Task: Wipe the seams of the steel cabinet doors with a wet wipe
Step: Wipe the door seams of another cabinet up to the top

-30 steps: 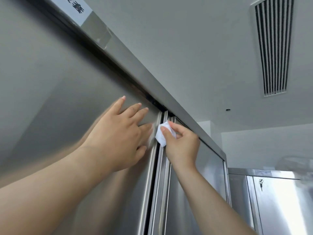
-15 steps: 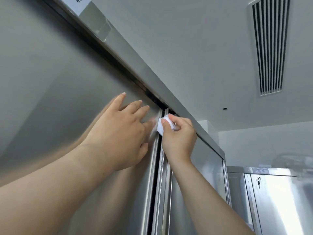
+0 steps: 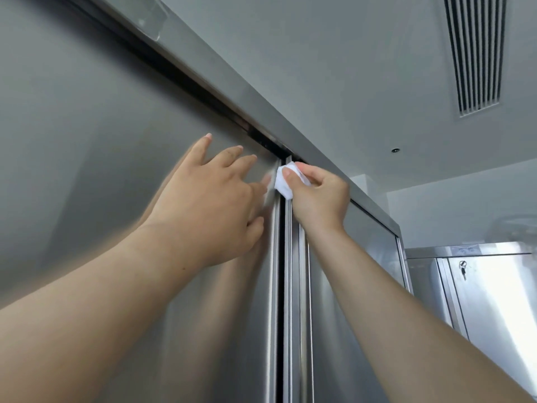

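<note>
- Room: plain white ceiling (image 3: 348, 68), matte; long slotted vent grille (image 3: 473, 53) with dark parallel slats at upper right; small round recessed fixture (image 3: 395, 150) beyond it.
- Left hand (image 3: 209, 205): bare forearm enters from lower left. Fingers are straight and spread, laid flat against the left door, grasping nothing. Its fingertips lie just beside the seam.
- Right hand (image 3: 319, 196): bare forearm enters from lower right. Thumb and curled fingers pinch the wet wipe.
- Wet wipe (image 3: 283, 184): white, soft, bunched into a small wad. It is pressed on the top end of the seam, just under the top rail.
- Seam (image 3: 280, 286): narrow dark vertical gap between the two doors, edged by rounded, polished steel lips.
- Left door (image 3: 87, 170): broad brushed-steel panel, dull grey sheen, carrying a blurred reflection of the arm.
- Right door (image 3: 348, 286): brushed steel, narrower in view, brighter streaks.
- Top rail (image 3: 232, 82): flat steel band running diagonally above both doors, with a dark recess beneath it.
- Glossy plate (image 3: 145, 16): fixed on the rail at the frame's top edge; any writing is cut off.
- Second cabinet (image 3: 494, 286): steel, farther right, glare-lit door; a small key (image 3: 462, 269) hangs in its lock. Marks along its top are too blurred to read.
</note>
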A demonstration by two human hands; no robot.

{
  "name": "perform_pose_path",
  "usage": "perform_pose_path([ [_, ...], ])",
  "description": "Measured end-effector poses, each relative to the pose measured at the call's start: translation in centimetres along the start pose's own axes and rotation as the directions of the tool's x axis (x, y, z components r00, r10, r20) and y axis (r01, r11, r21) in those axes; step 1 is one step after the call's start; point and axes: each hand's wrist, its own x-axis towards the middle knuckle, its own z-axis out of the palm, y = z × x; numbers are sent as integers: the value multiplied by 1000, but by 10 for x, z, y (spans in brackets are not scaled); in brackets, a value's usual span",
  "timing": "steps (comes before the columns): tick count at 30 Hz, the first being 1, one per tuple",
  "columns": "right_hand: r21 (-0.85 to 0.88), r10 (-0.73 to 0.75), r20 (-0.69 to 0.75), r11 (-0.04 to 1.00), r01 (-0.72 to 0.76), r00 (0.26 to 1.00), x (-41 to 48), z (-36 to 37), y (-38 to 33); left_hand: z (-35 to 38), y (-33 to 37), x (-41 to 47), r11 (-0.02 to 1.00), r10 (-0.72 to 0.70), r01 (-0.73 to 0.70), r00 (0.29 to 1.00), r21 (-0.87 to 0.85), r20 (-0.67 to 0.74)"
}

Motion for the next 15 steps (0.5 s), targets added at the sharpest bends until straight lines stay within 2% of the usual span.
perform_pose_path([
  [3, 0, -23, -27, 1000, 23, 999, -8, -1, 10, -1, 0, -1, 1000, 3, -3, 1000, -19, 3],
  [8, -99, -46, 8, 994, 46, 999, 1, -3, -2, -2, 1, 0, 1000, 0, 0, 1000, -11, 2],
  [15, -58, -57, -19, 997, 56, 998, -14, -5, 13, -2, 1, -1, 1000, 3, -3, 1000, -20, 9],
])
